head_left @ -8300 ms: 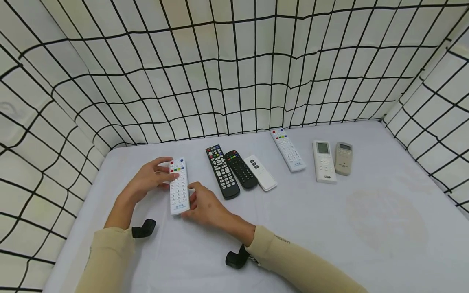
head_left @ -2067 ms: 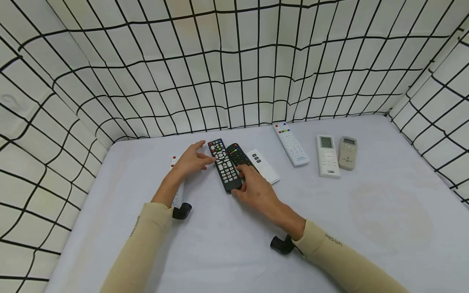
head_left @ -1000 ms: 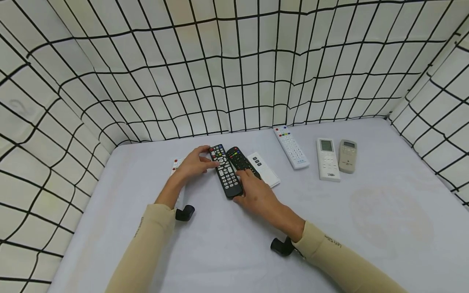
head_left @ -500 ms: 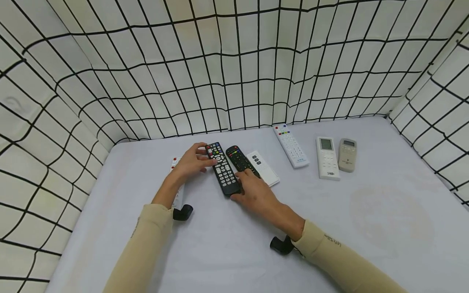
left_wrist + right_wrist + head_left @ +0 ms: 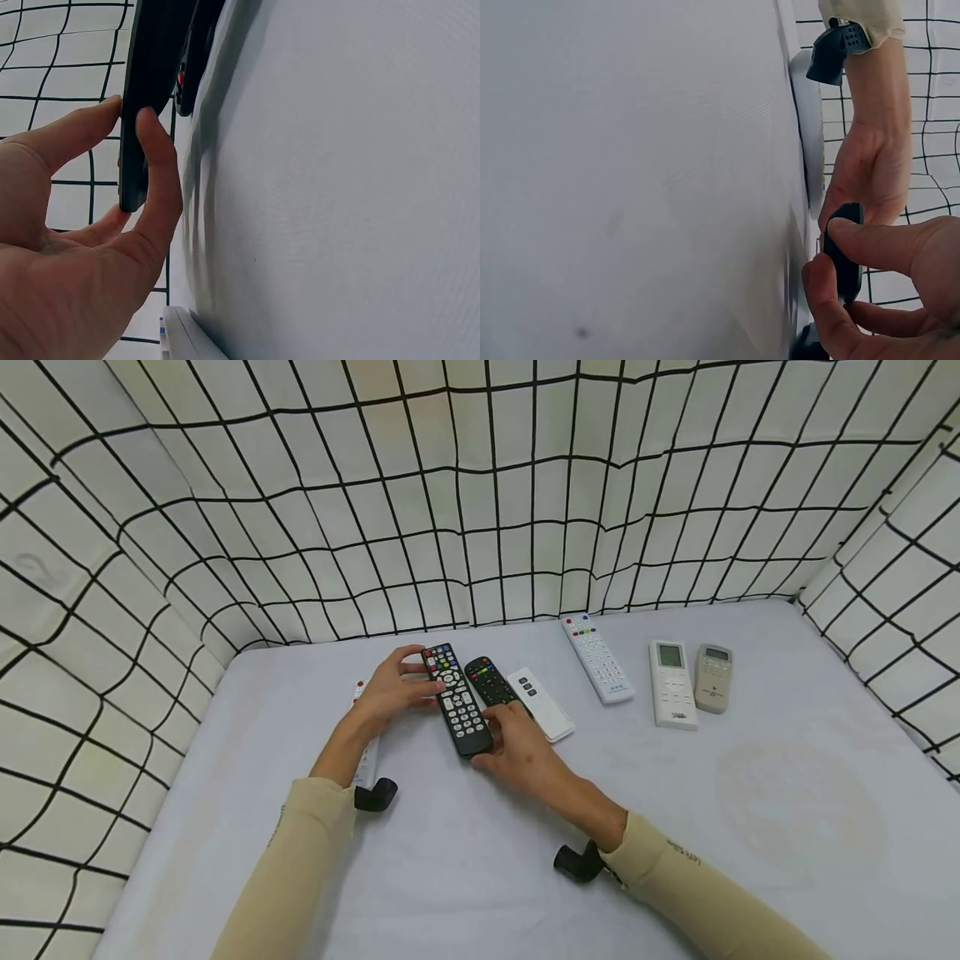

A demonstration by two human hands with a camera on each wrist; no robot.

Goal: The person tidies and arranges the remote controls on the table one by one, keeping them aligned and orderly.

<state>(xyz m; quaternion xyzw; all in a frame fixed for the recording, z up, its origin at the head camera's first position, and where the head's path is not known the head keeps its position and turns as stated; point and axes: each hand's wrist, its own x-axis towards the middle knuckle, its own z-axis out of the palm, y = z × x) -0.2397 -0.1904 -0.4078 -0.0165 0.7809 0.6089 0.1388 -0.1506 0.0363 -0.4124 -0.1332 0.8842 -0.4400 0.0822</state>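
Right hand (image 5: pixel 521 750) grips near end of large black remote (image 5: pixel 457 702), centre of frame; left hand (image 5: pixel 390 689) grips far end; remote appears raised off white tablecloth (image 5: pixel 480 860)

Best practice: keep hold on side edges, both ends level, thumbs light near buttons; maintain clearance from small black remote (image 5: pixel 491 681), just right

Difference from earliest frame: both hands now off white remote (image 5: pixel 366 765), left of frame, and on large black remote; beige remote (image 5: pixel 712 678), farther right, unmoved
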